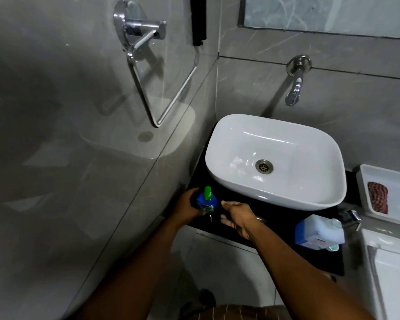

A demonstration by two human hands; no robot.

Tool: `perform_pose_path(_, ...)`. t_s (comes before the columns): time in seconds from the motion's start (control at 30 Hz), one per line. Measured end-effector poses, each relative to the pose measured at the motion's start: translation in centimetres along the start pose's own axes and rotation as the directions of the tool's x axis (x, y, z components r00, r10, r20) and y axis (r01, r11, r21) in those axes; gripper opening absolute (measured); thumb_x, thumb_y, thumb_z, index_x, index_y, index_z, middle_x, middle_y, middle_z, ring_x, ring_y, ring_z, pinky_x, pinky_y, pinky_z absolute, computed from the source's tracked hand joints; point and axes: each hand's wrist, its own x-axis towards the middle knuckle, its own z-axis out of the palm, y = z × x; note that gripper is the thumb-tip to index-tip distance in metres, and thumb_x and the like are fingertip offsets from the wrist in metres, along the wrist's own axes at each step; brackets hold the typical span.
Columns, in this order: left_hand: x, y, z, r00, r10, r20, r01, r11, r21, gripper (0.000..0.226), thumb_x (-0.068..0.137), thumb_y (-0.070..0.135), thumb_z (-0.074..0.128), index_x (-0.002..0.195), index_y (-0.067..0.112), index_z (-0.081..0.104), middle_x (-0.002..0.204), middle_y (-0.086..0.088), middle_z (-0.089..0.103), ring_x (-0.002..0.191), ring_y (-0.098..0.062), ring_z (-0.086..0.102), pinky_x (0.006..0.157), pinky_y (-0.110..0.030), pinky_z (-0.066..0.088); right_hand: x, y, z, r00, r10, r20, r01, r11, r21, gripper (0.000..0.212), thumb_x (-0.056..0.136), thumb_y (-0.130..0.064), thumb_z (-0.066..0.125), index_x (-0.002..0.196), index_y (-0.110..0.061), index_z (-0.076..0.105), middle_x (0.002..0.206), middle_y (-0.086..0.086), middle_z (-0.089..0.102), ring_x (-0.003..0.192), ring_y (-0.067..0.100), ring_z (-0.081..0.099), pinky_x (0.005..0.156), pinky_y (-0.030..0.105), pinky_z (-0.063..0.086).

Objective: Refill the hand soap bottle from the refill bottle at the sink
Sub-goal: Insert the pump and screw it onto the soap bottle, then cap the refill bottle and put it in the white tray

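The hand soap bottle, blue with a green pump top, stands on the black counter at the front left corner of the white sink. My left hand is wrapped around its left side. Just right of the bottle, my right hand hovers with fingers spread, holding nothing. The refill bottle, a pale blue jug with a label, lies on its side on the counter at the front right, well apart from both hands.
A chrome tap juts from the wall above the sink. A chrome towel holder hangs on the glossy left wall. At the right are a white tray holding a reddish item and a white toilet tank.
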Motion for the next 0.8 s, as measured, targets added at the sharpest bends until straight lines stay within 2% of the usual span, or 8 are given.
perform_pose_path(0.1, -1.6, -1.4, 0.7, 0.989, -0.097, -0.114, 0.086, 0.991, -0.100, 0.080, 0.068, -0.026, 0.076, 0.139, -0.009, 0.044, 0.136, -0.028, 0.056, 0.126, -0.040, 0.055, 0.095, -0.035, 0.047, -2.8, 2.4, -4.2, 1.000, 0.020, -0.006, -0.020, 0.999, -0.050, 0.009, 0.092, -0.011, 0.067, 0.097, -0.005, 0.066, 0.083, 0.011, 0.064, 0.072, 0.021, 0.062, 0.066, 0.030, 0.058)
perform_pose_path(0.23, -5.4, -3.2, 3.7, 0.955, -0.135, -0.265, 0.125, 0.991, -0.056, 0.061, 0.069, -0.014, 0.082, 0.124, -0.002, 0.058, 0.112, -0.021, 0.066, 0.108, -0.040, 0.065, 0.087, -0.036, 0.052, -7.3, 6.9, -13.4, 0.990, 0.138, -0.010, -0.138, 0.986, -0.095, 0.014, 0.086, 0.002, 0.069, 0.100, 0.000, 0.069, 0.088, 0.016, 0.071, 0.074, 0.024, 0.068, 0.065, 0.030, 0.061)
perform_pose_path(0.37, -8.1, -1.2, 10.3, 0.996, -0.025, -0.088, 0.022, 0.999, -0.031, 0.054, 0.069, -0.004, 0.086, 0.112, 0.018, 0.062, 0.098, -0.002, 0.066, 0.092, -0.025, 0.068, 0.069, -0.009, 0.052, -8.7, 8.8, -22.2, 0.952, 0.120, -0.280, -0.123, 0.992, 0.006, 0.026, 0.081, 0.013, 0.068, 0.107, 0.011, 0.066, 0.096, 0.027, 0.069, 0.079, 0.033, 0.067, 0.071, 0.039, 0.060)
perform_pose_path(0.43, -8.5, 1.1, 14.6, 0.993, 0.107, 0.050, -0.106, 0.994, -0.010, 0.059, 0.067, -0.001, 0.089, 0.113, 0.022, 0.060, 0.102, 0.005, 0.065, 0.094, -0.015, 0.067, 0.073, -0.006, 0.052, -8.3, 8.1, -25.6, 0.905, 0.041, -0.423, -0.064, 0.997, -0.040, 0.030, 0.080, 0.014, 0.069, 0.109, 0.012, 0.063, 0.087, 0.025, 0.068, 0.074, 0.032, 0.063, 0.069, 0.038, 0.059)
perform_pose_path(0.5, -8.3, 3.7, 18.4, 0.953, 0.256, 0.165, -0.263, 0.965, 0.024, 0.066, 0.065, 0.006, 0.092, 0.121, 0.019, 0.060, 0.113, 0.005, 0.065, 0.102, -0.008, 0.064, 0.083, -0.005, 0.050, -7.6, 6.7, -27.9, 0.860, -0.102, -0.500, 0.005, 0.981, -0.193, 0.033, 0.078, 0.009, 0.074, 0.108, 0.010, 0.063, 0.082, 0.019, 0.067, 0.073, 0.027, 0.061, 0.061, 0.030, 0.057)
perform_pose_path(0.6, -7.5, 7.1, 22.8, 0.873, 0.409, 0.264, -0.434, 0.900, 0.043, 0.079, 0.062, 0.017, 0.093, 0.131, 0.014, 0.055, 0.131, 0.000, 0.058, 0.118, -0.007, 0.058, 0.099, -0.012, 0.046, -6.4, 4.3, -29.8, 0.831, -0.293, -0.474, 0.028, 0.871, -0.490, 0.038, 0.075, -0.003, 0.081, 0.110, 0.000, 0.067, 0.104, 0.018, 0.072, 0.092, 0.023, 0.066, 0.083, 0.030, 0.051)
perform_pose_path(0.7, -6.7, 8.8, 25.2, 0.827, 0.477, 0.297, -0.522, 0.848, 0.092, 0.086, 0.060, 0.020, 0.092, 0.135, 0.012, 0.051, 0.131, 0.002, 0.055, 0.121, -0.011, 0.055, 0.105, -0.024, 0.045, -5.3, 2.6, -30.3, 0.857, -0.375, -0.353, 0.031, 0.722, -0.691, 0.056, 0.073, -0.009, 0.083, 0.125, -0.005, 0.063, 0.123, 0.017, 0.067, 0.113, 0.030, 0.064, 0.098, 0.034, 0.048)
perform_pose_path(0.8, -6.3, 9.3, 26.6, 0.820, 0.477, 0.316, -0.533, 0.837, 0.120, 0.081, 0.061, 0.017, 0.090, 0.133, 0.013, 0.055, 0.131, -0.001, 0.059, 0.119, -0.010, 0.056, 0.103, -0.023, 0.045, -4.1, 1.6, -30.9, 0.911, -0.351, -0.218, -0.001, 0.525, -0.851, 0.055, 0.075, -0.014, 0.078, 0.128, -0.017, 0.064, 0.128, 0.015, 0.066, 0.117, 0.031, 0.062, 0.097, 0.029, 0.047)
